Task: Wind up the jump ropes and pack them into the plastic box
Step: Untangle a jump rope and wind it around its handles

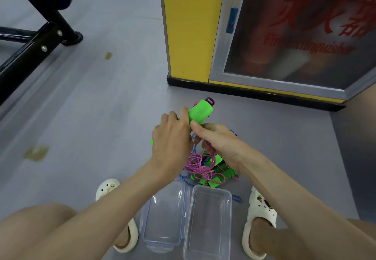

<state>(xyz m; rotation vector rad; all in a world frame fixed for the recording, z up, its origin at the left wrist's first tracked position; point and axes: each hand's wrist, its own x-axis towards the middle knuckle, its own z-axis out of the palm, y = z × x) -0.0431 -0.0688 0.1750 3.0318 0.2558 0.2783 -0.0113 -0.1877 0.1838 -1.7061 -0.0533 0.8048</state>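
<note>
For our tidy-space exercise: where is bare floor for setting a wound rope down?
Bare floor lies left, between the bench frame and the left shoe, and right of the tangled jump ropes. Crowded: between it and the right shoe, with box and lid.

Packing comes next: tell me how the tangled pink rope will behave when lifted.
The pink rope is probably floppy: it lies in loose loops. Likely to snag, dragging along the green handles and blue rope tangled with it.

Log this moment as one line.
left hand: grips green handle | right hand: pinches pink rope | plastic box: empty, lid beside it
</note>
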